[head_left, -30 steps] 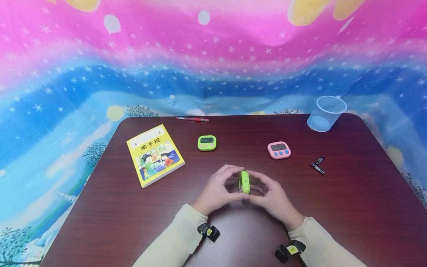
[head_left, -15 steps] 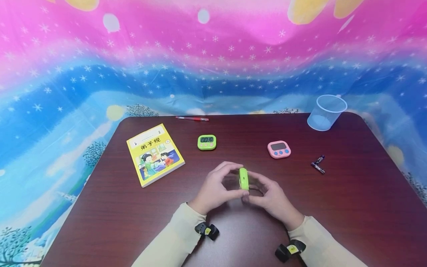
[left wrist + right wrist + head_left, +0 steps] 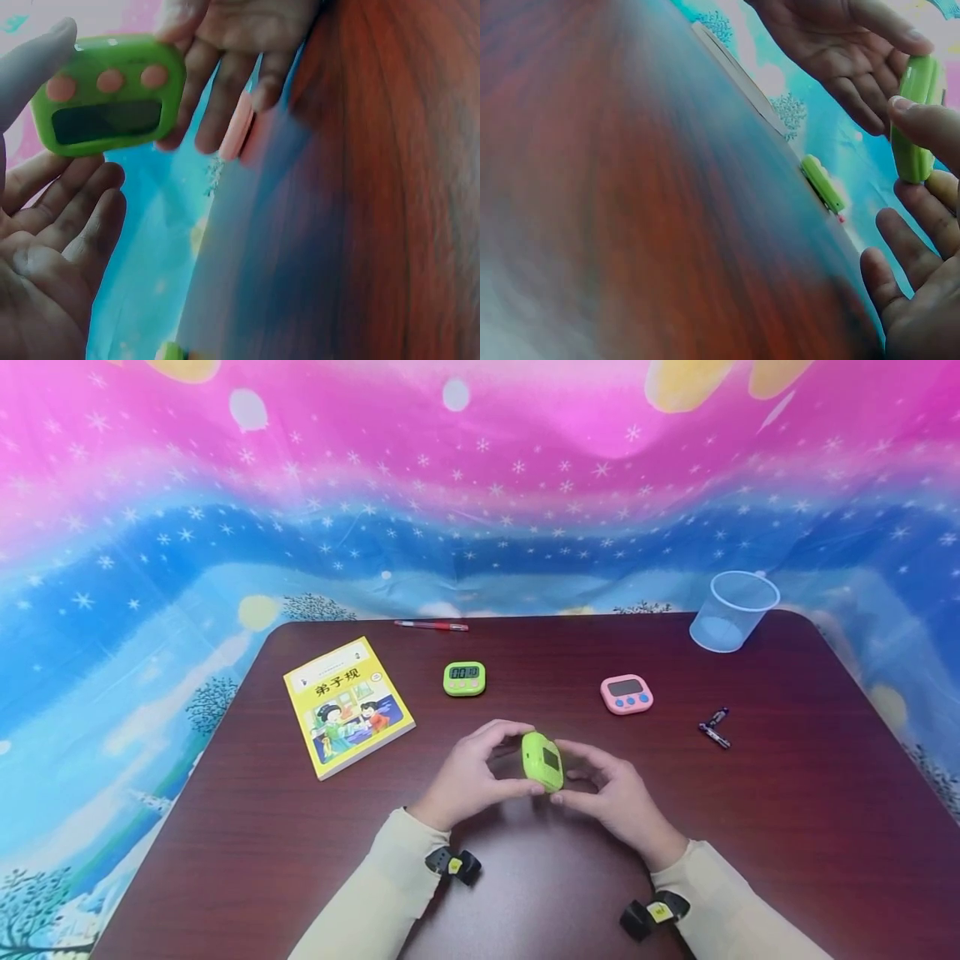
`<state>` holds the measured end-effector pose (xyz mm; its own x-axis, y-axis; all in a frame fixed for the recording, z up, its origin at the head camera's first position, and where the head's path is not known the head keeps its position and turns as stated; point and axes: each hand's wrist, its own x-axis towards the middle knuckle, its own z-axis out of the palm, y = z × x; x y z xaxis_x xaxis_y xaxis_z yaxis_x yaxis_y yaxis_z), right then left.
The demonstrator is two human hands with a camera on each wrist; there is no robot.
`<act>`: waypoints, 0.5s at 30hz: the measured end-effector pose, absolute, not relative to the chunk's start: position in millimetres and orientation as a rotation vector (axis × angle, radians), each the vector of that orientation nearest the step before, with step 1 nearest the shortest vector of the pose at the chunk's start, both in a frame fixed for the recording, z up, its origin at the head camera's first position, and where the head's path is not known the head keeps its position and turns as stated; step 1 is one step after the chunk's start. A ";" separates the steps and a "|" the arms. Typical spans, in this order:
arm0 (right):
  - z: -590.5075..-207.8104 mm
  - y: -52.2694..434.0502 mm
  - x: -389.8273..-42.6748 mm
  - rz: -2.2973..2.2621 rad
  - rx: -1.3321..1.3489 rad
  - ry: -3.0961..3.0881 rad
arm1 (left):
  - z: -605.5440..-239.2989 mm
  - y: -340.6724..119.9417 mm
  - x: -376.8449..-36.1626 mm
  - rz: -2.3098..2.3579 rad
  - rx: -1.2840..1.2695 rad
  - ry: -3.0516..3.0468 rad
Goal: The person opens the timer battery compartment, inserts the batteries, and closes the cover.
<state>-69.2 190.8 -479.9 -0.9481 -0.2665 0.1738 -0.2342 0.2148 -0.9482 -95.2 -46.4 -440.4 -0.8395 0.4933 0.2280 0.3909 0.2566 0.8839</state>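
Note:
A green digital timer is held between both hands above the middle of the table. My left hand pinches it with thumb and fingertips from the left. My right hand has thumb and index fingertip at its right edge. In the left wrist view, the timer shows its front, with orange buttons and a dark screen without visible digits. The head view shows a dark square patch on the side facing right. Edge-on in the right wrist view, the timer has the right thumb against it.
A second green timer showing digits lies beyond the left hand, a pink timer beyond the right. Two small batteries lie farther right. A yellow book, a red pen and a mesh basket stand around the table's outer parts.
The green timer has turned in the hands, from edge-on to showing its dark-patched side, and shifted slightly left. The left hand has moved a little left; the right hand stays nearly in place.

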 end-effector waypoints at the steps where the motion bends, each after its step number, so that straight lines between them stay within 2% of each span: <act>1: -480.4 192.0 -69.8 -1.890 -0.492 2.434 | -440.9 -47.8 -96.3 1.652 0.841 2.409; 15: -472.2 199.4 -71.3 -2.002 -0.406 2.434 | -460.2 -48.3 -102.2 1.601 0.715 2.426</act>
